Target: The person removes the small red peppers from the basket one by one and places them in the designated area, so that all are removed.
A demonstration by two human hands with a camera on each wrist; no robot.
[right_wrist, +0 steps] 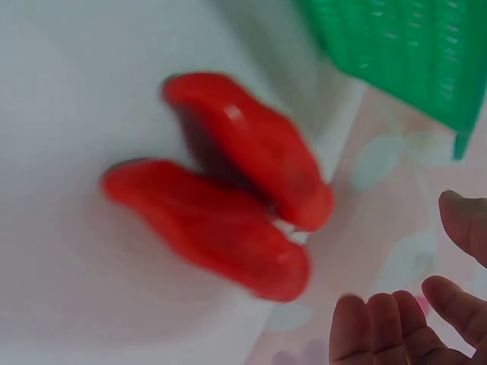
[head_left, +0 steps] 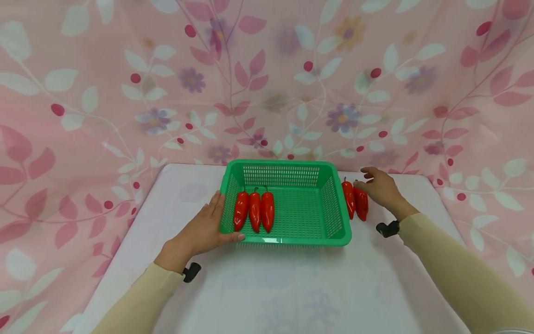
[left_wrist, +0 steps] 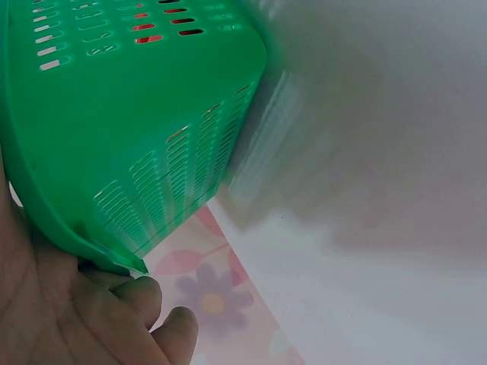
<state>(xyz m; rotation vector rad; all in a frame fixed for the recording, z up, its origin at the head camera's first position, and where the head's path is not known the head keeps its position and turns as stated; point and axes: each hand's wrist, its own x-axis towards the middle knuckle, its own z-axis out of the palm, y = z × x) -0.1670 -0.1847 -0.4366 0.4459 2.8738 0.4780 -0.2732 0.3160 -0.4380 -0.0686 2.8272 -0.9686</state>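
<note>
Three red peppers (head_left: 254,211) lie side by side in the left part of a green plastic basket (head_left: 288,240). My left hand (head_left: 204,227) holds the basket's front left corner, thumb on the front rim and fingers along the left side. In the left wrist view, the basket wall (left_wrist: 114,122) rises beside those fingers. My right hand (head_left: 381,188) hovers by two more red peppers outside the basket's right side. The right wrist view has these as a nearer pepper (right_wrist: 221,228) and a farther pepper (right_wrist: 251,144), blurred, with the fingers apart from both.
A white cloth (head_left: 267,287) covers the table under the basket. Behind it hangs a pink flowered curtain (head_left: 267,93). A dark wrist camera (head_left: 192,272) is strapped at the left wrist and another camera (head_left: 388,228) at the right.
</note>
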